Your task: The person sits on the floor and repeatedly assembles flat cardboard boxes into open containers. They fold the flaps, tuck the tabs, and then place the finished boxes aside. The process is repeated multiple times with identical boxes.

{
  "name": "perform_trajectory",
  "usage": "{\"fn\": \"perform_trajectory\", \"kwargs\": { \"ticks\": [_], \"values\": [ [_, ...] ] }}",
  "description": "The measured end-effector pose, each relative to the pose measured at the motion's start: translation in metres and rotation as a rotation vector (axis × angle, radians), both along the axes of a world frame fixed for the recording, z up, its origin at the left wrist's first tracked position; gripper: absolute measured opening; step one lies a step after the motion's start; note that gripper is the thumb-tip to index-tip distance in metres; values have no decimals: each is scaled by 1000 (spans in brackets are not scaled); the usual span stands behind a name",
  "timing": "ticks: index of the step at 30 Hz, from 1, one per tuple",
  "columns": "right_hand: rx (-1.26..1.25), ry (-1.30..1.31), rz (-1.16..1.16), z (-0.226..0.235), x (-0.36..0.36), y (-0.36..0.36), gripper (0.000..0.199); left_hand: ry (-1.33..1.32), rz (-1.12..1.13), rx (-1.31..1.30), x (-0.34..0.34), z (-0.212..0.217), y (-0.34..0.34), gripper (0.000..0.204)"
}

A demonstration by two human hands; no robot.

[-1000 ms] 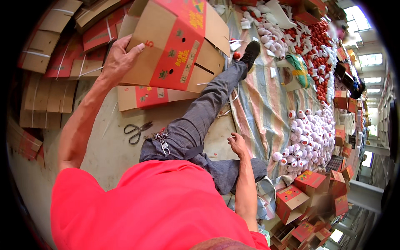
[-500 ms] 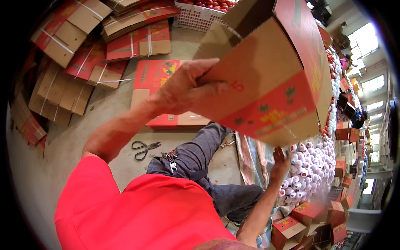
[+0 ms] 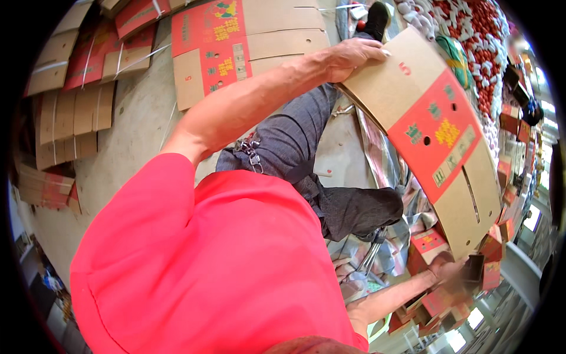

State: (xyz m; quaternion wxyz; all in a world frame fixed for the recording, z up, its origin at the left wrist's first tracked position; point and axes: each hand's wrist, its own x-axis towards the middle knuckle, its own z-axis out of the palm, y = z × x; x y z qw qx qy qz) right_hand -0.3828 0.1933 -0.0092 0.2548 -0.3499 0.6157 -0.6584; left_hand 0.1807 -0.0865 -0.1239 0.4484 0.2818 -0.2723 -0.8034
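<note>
- Both hands grip a flattened cardboard box [image 3: 433,133]: left hand [image 3: 354,56] closed over its upper brown edge, right hand [image 3: 449,269] clasping its lower end.
- Box panel hangs tilted above the person's knees, holding nothing.
- Left of the box, more flattened cartons [image 3: 242,41] lie on the concrete floor [image 3: 132,138].
- Beyond the box's top edge, red fruit in white netting [image 3: 480,26] is heaped.

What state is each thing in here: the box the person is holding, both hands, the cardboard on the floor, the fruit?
Cardboard box: opened up, held tilted in the air.
Left hand: gripping the box's upper edge.
Right hand: at the box's lower end, blurred.
Flat cartons: unfolded, lying on the floor.
Bundled cartons: flattened, stacked, some strapped.
Fruit: heaped, many in white netting.
</note>
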Motion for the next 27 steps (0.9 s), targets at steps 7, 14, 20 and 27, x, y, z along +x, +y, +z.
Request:
{"fn": "perform_trajectory", "kwargs": {
  "ticks": [7, 14, 20, 27],
  "values": [
    [26, 265, -541, 78, 53, -3, 55, 730, 633, 522, -39, -110, -37, 76],
    [35, 605, -513, 101, 114, -51, 45, 850, 760, 633, -33, -107, -37, 90],
    [66, 758, -302, 94, 184, -75, 40, 916, 789, 648, -17, -109, -39, 105],
    [42, 1023, -316, 70, 210, -65, 42, 879, 839, 647, -4, -102, -36, 100]
  ]
}}
